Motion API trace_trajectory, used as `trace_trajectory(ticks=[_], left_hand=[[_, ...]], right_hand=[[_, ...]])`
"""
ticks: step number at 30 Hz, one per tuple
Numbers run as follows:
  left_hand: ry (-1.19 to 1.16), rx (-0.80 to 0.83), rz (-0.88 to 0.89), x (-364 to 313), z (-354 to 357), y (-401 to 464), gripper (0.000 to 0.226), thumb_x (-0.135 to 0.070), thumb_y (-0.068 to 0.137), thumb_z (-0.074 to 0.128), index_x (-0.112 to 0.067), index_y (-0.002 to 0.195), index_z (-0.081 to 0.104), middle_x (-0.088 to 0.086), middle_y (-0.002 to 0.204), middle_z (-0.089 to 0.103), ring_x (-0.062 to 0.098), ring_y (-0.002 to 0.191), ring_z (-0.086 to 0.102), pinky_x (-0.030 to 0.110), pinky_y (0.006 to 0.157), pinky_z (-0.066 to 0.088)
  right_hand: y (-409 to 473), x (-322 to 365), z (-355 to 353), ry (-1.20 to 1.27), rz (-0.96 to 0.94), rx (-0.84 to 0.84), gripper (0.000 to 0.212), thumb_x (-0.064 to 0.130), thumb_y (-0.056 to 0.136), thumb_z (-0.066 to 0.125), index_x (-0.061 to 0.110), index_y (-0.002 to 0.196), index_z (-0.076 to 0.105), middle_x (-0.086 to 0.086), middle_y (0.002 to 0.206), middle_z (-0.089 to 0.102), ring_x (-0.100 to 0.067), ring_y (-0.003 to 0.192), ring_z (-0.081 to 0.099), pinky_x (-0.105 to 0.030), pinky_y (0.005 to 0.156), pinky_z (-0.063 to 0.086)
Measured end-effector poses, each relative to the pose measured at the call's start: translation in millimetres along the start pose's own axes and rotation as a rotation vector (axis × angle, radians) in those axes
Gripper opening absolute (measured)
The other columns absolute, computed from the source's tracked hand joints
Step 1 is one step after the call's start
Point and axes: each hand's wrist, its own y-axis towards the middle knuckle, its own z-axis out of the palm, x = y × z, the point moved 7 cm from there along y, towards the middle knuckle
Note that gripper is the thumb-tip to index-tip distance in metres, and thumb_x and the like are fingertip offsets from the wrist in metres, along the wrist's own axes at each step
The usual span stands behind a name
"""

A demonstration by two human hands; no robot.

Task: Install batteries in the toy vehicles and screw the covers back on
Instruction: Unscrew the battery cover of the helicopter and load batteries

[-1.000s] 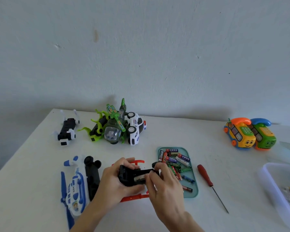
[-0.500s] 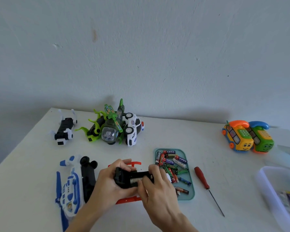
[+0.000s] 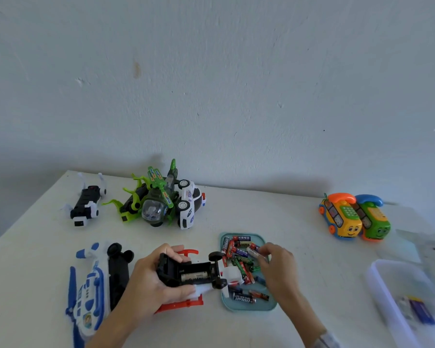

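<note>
My left hand [image 3: 151, 282] grips the upturned toy [image 3: 194, 272] low in the frame's centre, fingers curled round its black underside; one battery [image 3: 195, 276] sits in the open bay. Just right of it, my right hand [image 3: 278, 268] hangs over the tray [image 3: 269, 306], fingertips [image 3: 261, 251] pinching a cell [image 3: 255, 252] from the pile — labels there read EVEREADY. The toy is black beneath, with a white body, red struts and small black wheels. A white car [image 3: 190, 204], upper left, reads POLICE.
</note>
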Motion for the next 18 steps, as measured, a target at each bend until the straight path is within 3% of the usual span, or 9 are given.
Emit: trace_trajectory(ticks=[3, 8, 12, 15, 18], left_hand=[[0.009, -0.003, 0.0, -1, 0, 1, 0.049, -0.043, 0.04, 0.088, -0.03, 0.078, 0.06, -0.013, 0.096, 0.072, -0.005, 0.11, 0.057, 0.008, 0.083, 0.043], [0.014, 0.004, 0.001, -1, 0, -1, 0.048, -0.042, 0.041, 0.088, -0.033, 0.079, 0.059, -0.011, 0.094, 0.073, -0.005, 0.112, 0.056, 0.022, 0.089, 0.043], [0.013, 0.003, -0.003, -3, 1, -2, 0.049, -0.043, 0.04, 0.089, -0.034, 0.078, 0.06, -0.011, 0.095, 0.073, -0.006, 0.113, 0.055, 0.018, 0.087, 0.041], [0.022, 0.005, -0.006, -5, -1, -2, 0.056, -0.054, 0.036, 0.09, -0.034, 0.079, 0.06, -0.012, 0.096, 0.073, -0.007, 0.111, 0.056, 0.012, 0.085, 0.041], [0.026, 0.002, -0.014, -3, 0, -1, 0.052, -0.047, 0.038, 0.089, -0.033, 0.079, 0.06, -0.014, 0.096, 0.072, -0.007, 0.112, 0.055, 0.013, 0.085, 0.041]], right_hand=[[6, -3, 3, -0.138, -0.02, 0.071, 0.011, 0.01, 0.089, 0.059, 0.015, 0.093, 0.068, 0.003, 0.082, 0.065, -0.004, 0.055, 0.048, -0.014, 0.044, 0.028], [11, 6, 5, -0.278, -0.072, 0.114, 0.012, 0.009, 0.091, 0.053, 0.017, 0.09, 0.063, 0.002, 0.082, 0.063, -0.012, 0.064, 0.054, -0.016, 0.049, 0.036], [14, 11, 7, -0.353, -0.114, 0.134, 0.017, 0.016, 0.095, 0.052, 0.022, 0.08, 0.047, 0.005, 0.078, 0.057, 0.0, 0.052, 0.038, -0.015, 0.043, 0.027], [16, 15, 7, -0.383, -0.152, 0.152, 0.012, 0.018, 0.097, 0.05, 0.021, 0.086, 0.05, 0.005, 0.077, 0.054, -0.005, 0.055, 0.043, -0.016, 0.047, 0.036], [19, 13, 8, -0.328, -0.159, 0.164, 0.017, 0.02, 0.093, 0.056, 0.02, 0.079, 0.047, 0.003, 0.071, 0.054, -0.01, 0.055, 0.043, -0.024, 0.051, 0.04]])
